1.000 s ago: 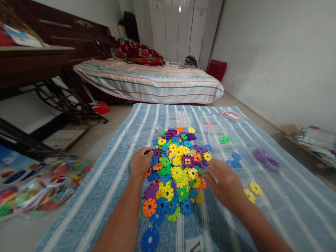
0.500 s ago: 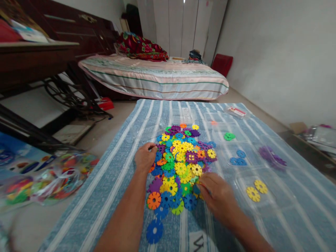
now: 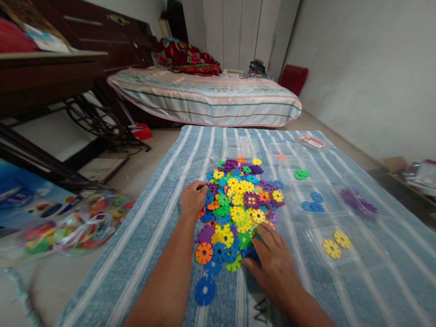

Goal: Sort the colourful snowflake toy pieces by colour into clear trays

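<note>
Nearest the camera, a lone blue disc lay on the striped cloth near its front edge, apart from the rest. Just beyond it, the right hand lay palm down with fingers spread flat on the near right edge of the pile. It gripped nothing; its fingertips touched the blue and green discs there, a pose that looked fit for pressing or sliding pieces rather than lifting them. An orange disc sat at the pile's near left edge.

Further on, the left hand rested at the pile's left edge, loosely curled, its fingertips pinched at a small piece by the purple ones. Whether it had that piece gripped, I could not tell. Placed so, it seemed to hem the heap in from that side.

The pile was a loose mound of flat notched discs in yellow, blue, green, purple and orange, in the middle of the cloth. To its right lay clear trays with discs in like colours: two yellow discs nearest, blue discs further, purple pieces toward the right edge, and a green disc beyond. The grouping suggested that the colours were kept apart on purpose.

Off the cloth to the left, a clear bag of coloured pieces lay on the floor. Farthest off stood a bed.
</note>
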Motion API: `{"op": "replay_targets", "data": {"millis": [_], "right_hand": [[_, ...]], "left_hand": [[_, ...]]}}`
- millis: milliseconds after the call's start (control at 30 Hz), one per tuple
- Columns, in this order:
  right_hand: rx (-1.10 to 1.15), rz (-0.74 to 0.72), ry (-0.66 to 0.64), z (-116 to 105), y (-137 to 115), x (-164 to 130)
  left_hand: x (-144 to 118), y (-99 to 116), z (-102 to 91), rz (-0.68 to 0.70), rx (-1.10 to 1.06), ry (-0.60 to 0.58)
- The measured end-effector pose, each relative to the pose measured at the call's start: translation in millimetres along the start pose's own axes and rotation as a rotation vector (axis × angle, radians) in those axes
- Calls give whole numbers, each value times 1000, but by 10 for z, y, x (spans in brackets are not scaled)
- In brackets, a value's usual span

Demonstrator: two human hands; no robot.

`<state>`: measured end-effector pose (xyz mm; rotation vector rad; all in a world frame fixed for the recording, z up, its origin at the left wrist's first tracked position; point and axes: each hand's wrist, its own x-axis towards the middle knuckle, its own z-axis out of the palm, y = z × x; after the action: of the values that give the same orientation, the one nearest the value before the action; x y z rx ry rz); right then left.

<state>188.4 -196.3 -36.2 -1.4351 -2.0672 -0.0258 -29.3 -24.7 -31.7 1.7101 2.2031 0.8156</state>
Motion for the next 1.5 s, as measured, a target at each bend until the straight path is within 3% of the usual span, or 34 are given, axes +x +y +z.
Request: {"op": "replay_targets", "data": {"millis": [133, 300, 400, 533, 633, 833, 1067, 1300, 1500], "right_hand": [[1, 40, -59, -34, -21, 4], [121, 10, -30, -124, 2, 42], [43, -35, 87, -301, 190, 186], [-306, 24, 357, -625, 574, 414], [-374, 22, 434, -727, 700, 471], [-70, -98, 222, -370, 351, 281], [-58, 19, 66, 33, -2, 158], [12, 108, 42, 116, -33, 145], [144, 182, 44, 29, 9, 131]], "left_hand": [[1, 2, -3, -2, 3, 3], [15, 1, -3, -8, 5, 4], [15, 0, -7, -3, 7, 2], [7, 1, -13, 14, 5, -7], [1, 4, -13, 17, 6, -3], [0, 8, -8, 10, 7, 1], [6, 2, -7, 9, 14, 3], [8, -8, -5, 9, 9, 7], [5, 13, -26, -4, 27, 1]]}}
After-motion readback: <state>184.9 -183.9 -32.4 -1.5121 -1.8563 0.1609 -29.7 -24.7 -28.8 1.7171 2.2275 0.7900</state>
